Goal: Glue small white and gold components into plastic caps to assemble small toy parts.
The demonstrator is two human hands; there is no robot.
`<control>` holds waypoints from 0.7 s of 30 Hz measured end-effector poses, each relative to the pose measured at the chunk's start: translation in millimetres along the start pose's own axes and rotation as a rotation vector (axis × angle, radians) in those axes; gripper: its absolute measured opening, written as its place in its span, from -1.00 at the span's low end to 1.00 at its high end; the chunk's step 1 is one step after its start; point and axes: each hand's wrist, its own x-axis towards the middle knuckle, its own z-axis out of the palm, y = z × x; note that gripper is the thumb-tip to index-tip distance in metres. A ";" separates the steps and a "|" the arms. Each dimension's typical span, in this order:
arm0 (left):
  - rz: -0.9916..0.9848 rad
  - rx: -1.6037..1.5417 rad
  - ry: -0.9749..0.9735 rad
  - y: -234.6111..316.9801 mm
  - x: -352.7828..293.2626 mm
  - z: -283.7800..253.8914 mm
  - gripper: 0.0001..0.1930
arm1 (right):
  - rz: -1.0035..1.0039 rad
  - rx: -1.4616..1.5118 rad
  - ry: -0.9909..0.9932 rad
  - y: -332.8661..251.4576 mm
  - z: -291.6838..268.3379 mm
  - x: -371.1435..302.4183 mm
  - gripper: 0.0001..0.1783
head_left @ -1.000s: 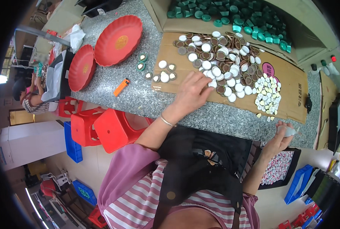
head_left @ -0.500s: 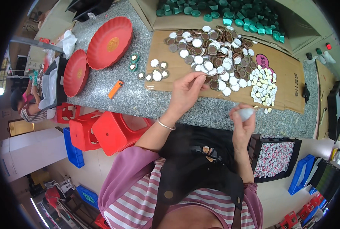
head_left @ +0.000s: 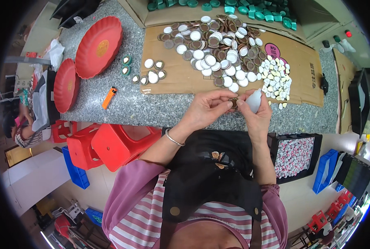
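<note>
My left hand (head_left: pixel 205 111) pinches a small brown round disc (head_left: pixel 234 103) with a scalloped rim between thumb and fingertips, just in front of the cardboard sheet. In my right hand (head_left: pixel 258 120) is a small whitish squeeze bottle (head_left: pixel 254 101); its tip is hard to make out. Both hands meet close together around the disc. Beyond them spreads a heap of scalloped discs (head_left: pixel 210 60), some brown side up, others white. To its right lies a pile of small white and pale yellow pieces (head_left: pixel 275 79), some heart-shaped.
A cardboard sheet (head_left: pixel 174 85) covers part of the grey stone worktop (head_left: pixel 151 110). Left are an orange lighter (head_left: pixel 109 98), two red fluted trays (head_left: pixel 82 54) and small green cups with hearts (head_left: pixel 126 70). Behind, an open box holds green cups (head_left: pixel 259 15). Red stools (head_left: pixel 116 145) stand below.
My left hand has left the heap's edge, bringing a brown disc toward me. My right hand has lifted the bottle up and leftward to meet it. The whole view has shifted slightly.
</note>
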 end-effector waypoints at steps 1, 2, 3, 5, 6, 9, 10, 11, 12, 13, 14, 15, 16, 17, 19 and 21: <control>0.001 0.006 -0.008 -3.4 1.0 -3.4 -0.73 | 0.019 -0.034 -0.050 -4.1 -0.8 0.8 -0.75; 0.004 0.013 -0.018 -5.9 3.1 -5.2 -0.72 | 0.034 -0.023 -0.055 -6.9 -0.7 2.4 -0.73; 0.001 0.013 -0.019 -7.4 3.4 -3.8 -0.72 | 0.036 -0.022 -0.052 -7.4 0.0 2.0 -0.73; 0.003 -0.078 0.062 -10.3 2.0 3.4 -0.71 | -0.017 -0.076 -0.064 -8.7 2.0 0.8 -0.71; 0.006 -0.076 0.066 -9.6 -0.2 7.9 -0.71 | -0.018 -0.074 -0.070 -8.4 1.4 1.4 -0.71; 0.034 -0.106 0.063 -8.7 -2.4 12.1 -0.70 | 0.000 -0.005 -0.037 -6.0 -5.5 5.2 -0.70; 0.089 -0.004 -0.020 -7.9 -0.7 7.1 -0.68 | 0.024 -0.017 -0.083 -9.3 -8.8 8.9 -0.69; 0.142 0.098 -0.104 -7.4 -0.4 3.1 -0.66 | 0.050 -0.029 -0.128 -11.5 -10.1 11.3 -0.68; 0.140 0.098 -0.106 -4.7 -1.2 2.4 -0.66 | 0.051 -0.028 -0.126 -12.4 -9.6 12.4 -0.68; 0.076 0.046 -0.098 0.1 -1.7 3.1 -0.64 | 0.076 -0.004 -0.146 -13.3 -8.8 13.5 -0.68; 0.013 -0.006 -0.090 3.2 -1.7 2.7 -0.63 | 0.099 0.020 -0.167 -14.5 -7.9 14.5 -0.67; 0.014 -0.006 -0.093 2.9 -0.8 0.1 -0.63 | 0.097 0.020 -0.165 -16.5 -7.3 15.2 -0.67; 0.025 0.026 -0.129 1.4 1.0 -3.5 -0.62 | 0.118 -0.008 -0.163 -18.8 -6.6 15.9 -0.64; 0.037 0.060 -0.155 0.6 -0.9 -6.4 -0.61 | 0.142 -0.033 -0.170 -20.0 -4.7 14.4 -0.61; 0.145 0.033 -0.119 0.6 -2.9 -8.6 -0.60 | 0.037 -0.068 -0.184 -20.6 -0.6 11.7 -0.56; 0.214 -0.004 -0.065 3.6 -4.1 -14.7 -0.59 | -0.023 -0.019 -0.251 -23.4 2.2 11.1 -0.47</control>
